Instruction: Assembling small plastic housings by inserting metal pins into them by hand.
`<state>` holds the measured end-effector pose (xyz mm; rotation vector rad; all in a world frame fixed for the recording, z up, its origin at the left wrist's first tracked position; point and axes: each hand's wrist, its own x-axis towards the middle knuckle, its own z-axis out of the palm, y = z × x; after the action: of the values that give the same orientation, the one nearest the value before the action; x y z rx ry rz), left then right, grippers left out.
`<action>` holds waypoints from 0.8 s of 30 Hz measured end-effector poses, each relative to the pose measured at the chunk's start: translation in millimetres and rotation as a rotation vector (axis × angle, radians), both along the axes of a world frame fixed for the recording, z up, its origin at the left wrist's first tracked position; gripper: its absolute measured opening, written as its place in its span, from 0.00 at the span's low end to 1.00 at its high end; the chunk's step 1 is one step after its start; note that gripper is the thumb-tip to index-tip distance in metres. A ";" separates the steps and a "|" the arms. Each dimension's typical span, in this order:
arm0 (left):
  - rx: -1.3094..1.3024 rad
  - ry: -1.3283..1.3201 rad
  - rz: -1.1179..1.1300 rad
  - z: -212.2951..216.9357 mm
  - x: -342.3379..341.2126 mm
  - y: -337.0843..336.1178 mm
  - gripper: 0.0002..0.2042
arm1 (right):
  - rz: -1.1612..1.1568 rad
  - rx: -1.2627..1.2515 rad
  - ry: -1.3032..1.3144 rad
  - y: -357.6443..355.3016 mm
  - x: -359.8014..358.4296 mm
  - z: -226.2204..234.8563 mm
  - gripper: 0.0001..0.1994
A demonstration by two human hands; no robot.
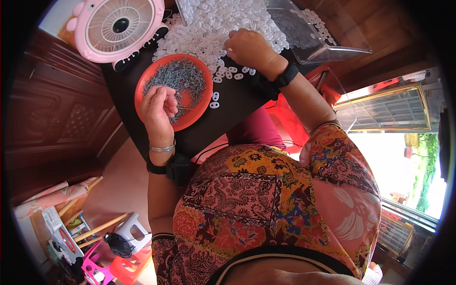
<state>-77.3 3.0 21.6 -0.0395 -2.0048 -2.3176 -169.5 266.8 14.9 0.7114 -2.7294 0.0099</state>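
Observation:
A round orange-red dish (207, 102) holds a heap of small grey screws (178, 76). Over its left side hovers my left hand (159, 107), fingers curled inward; whatever they may hold is too small to make out. My right hand (254, 50) is at the near edge of a big pile of white oval plastic pieces (209, 31), each with two holes. Its fingers are bent together, and their grip is partly hidden. A few loose white pieces (215, 100) lie on the dark table (228, 109) just right of the dish.
At the back left stands a pink animal-shaped fan (121, 26). A clear plastic bin (327, 52) lies at the back right, with more white pieces beyond it. A red bag (297, 109) hangs by the table's right edge. Stools (135, 232) stand on the floor at lower left.

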 end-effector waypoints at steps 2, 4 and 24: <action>-0.005 0.004 0.002 -0.9 -0.7 -0.3 0.10 | 0.015 -0.008 -0.015 -1.0 -3.3 -3.1 0.05; -0.009 0.001 0.001 -1.2 -0.9 -0.3 0.11 | 0.032 -0.016 -0.031 -2.1 -7.7 -6.2 0.05; -0.011 -0.010 -0.013 -0.7 -0.2 -0.3 0.11 | 0.059 -0.059 -0.182 20.5 -5.7 6.9 0.07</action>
<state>-77.4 2.7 20.9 -0.0415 -2.0285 -2.3191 -175.2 287.3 21.8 0.8101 -2.8652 0.1767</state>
